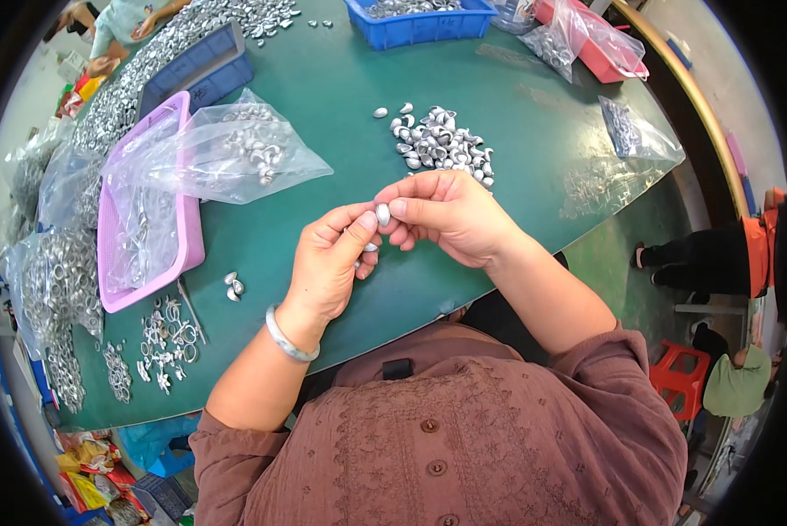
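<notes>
My left hand [323, 259] and my right hand [455, 215] meet above the table, both closed. Pinched between their thumbs and fingertips is a small silver dome-shaped metal piece [383, 214], smooth and shiny. More silver shows under the curled fingers of my left hand, partly hidden. Just beyond my right hand lies a loose pile of similar silver pieces [441, 140], some showing a hollow side. A few more silver pieces [234, 287] rest left of my left wrist, which wears a pale bangle [290, 337].
On the green table [341, 114], a pink basket [192, 232] holds clear bags at left, near sorted ring-like metal parts [170, 342]. A blue tray [420, 26] and red basket [608, 53] stand at the back. A large metal heap [174, 53] lies far left. Other people are around.
</notes>
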Demonstrator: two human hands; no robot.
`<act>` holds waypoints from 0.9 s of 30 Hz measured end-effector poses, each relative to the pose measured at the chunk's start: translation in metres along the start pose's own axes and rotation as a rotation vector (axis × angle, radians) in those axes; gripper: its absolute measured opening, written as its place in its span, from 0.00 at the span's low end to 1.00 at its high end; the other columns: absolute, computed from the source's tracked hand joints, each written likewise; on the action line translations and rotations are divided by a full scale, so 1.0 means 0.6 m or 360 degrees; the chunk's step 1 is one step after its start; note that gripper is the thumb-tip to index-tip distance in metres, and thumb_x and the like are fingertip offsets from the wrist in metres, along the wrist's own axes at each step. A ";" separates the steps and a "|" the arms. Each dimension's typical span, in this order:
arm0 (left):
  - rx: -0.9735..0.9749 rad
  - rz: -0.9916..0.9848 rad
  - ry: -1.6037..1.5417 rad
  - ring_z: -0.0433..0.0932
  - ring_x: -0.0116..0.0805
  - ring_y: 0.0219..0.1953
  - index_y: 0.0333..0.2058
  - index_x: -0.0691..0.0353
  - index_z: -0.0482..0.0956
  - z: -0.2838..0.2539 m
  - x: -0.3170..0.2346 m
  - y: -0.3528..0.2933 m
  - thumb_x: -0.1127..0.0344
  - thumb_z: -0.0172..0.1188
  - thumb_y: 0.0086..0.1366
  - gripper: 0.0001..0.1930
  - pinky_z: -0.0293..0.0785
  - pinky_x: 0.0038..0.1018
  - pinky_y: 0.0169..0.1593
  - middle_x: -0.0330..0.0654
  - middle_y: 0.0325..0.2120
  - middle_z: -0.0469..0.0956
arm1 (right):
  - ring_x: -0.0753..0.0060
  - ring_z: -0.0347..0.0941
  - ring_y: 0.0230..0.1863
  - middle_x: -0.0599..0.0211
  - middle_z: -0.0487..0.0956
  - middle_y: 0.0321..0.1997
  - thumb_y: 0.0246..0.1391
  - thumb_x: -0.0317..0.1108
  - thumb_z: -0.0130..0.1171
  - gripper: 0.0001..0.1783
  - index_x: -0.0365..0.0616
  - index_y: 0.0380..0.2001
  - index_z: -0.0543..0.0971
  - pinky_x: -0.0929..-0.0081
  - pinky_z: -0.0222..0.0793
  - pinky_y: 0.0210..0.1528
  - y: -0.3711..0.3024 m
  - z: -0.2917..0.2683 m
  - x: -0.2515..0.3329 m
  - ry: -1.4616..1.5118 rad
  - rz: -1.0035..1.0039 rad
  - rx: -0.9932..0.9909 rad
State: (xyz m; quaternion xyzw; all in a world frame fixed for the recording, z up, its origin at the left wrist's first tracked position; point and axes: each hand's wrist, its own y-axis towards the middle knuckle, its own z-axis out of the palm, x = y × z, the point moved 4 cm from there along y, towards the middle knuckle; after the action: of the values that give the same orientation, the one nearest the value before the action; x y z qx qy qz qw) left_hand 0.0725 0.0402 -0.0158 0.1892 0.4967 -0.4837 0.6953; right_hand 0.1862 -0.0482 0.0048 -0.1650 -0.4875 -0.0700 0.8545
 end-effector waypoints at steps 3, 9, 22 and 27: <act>0.0016 0.0012 0.0002 0.66 0.18 0.20 0.34 0.63 0.76 0.001 0.000 -0.001 0.64 0.54 0.60 0.09 0.60 0.13 0.20 0.34 0.23 0.74 | 0.78 0.73 0.26 0.65 0.77 0.27 0.52 0.28 0.52 0.09 0.35 0.36 0.75 0.83 0.71 0.29 0.000 -0.002 -0.002 -0.0021 0.0030 0.0041; 0.0026 0.0006 -0.0021 0.66 0.17 0.19 0.32 0.63 0.76 -0.002 0.004 -0.001 0.64 0.54 0.60 0.09 0.60 0.13 0.20 0.34 0.24 0.75 | 0.78 0.73 0.26 0.66 0.76 0.27 0.52 0.28 0.52 0.08 0.36 0.34 0.74 0.83 0.71 0.30 0.001 -0.004 -0.007 0.0011 0.0054 0.0048; 0.0090 0.0060 -0.0108 0.66 0.18 0.20 0.34 0.63 0.75 -0.001 0.002 0.004 0.68 0.55 0.59 0.07 0.60 0.12 0.21 0.36 0.26 0.76 | 0.80 0.71 0.28 0.66 0.76 0.29 0.52 0.26 0.51 0.10 0.35 0.37 0.74 0.83 0.69 0.34 -0.009 0.005 0.000 -0.0199 -0.0146 0.0044; 0.0148 -0.0060 -0.0365 0.65 0.19 0.21 0.33 0.61 0.75 -0.002 0.008 0.005 0.67 0.54 0.59 0.06 0.59 0.13 0.21 0.35 0.24 0.74 | 0.80 0.72 0.33 0.65 0.77 0.31 0.50 0.22 0.51 0.10 0.34 0.38 0.74 0.81 0.68 0.38 -0.019 0.021 0.007 -0.0306 -0.0456 0.0158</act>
State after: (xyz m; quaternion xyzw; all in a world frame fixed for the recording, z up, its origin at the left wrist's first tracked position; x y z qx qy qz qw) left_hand 0.0744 0.0402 -0.0210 0.1552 0.3943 -0.5376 0.7290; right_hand 0.1753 -0.0542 0.0169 -0.0574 -0.5882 -0.1508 0.7924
